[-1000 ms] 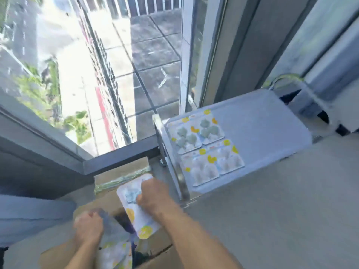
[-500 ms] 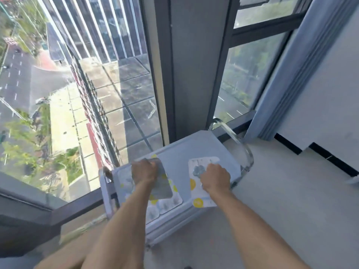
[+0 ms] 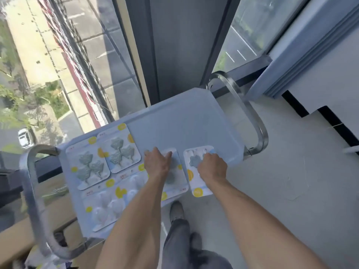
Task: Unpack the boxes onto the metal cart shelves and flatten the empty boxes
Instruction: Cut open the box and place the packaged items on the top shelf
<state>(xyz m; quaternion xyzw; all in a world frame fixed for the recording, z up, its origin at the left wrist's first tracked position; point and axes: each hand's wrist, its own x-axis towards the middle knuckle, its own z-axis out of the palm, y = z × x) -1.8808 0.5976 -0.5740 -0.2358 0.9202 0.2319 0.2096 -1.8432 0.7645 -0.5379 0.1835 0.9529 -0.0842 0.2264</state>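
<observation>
The metal cart's top shelf (image 3: 184,123) carries several blister packets with yellow dots, some holding grey-green leaf shapes (image 3: 121,152), some white shapes (image 3: 108,206). My left hand (image 3: 157,164) lies with fingers stretched flat on a packet (image 3: 174,181) at the shelf's middle front. My right hand (image 3: 212,167) curls its fingers over another leaf packet (image 3: 195,183) just to the right; that packet's near end overhangs the shelf's front edge. An open cardboard box (image 3: 17,235) sits on the floor at the lower left, partly hidden behind the cart.
The cart has tubular steel handles at the left (image 3: 33,191) and right (image 3: 250,113) ends. Behind it are floor-to-ceiling windows (image 3: 77,55) and a dark pillar. My legs and shoe (image 3: 176,210) stand at the cart's front. A white wall (image 3: 320,74) rises at the right.
Both hands lifted packets out of the box, carried them up over the cart and lowered them onto the top shelf's right half. My view swung from the box to the cart.
</observation>
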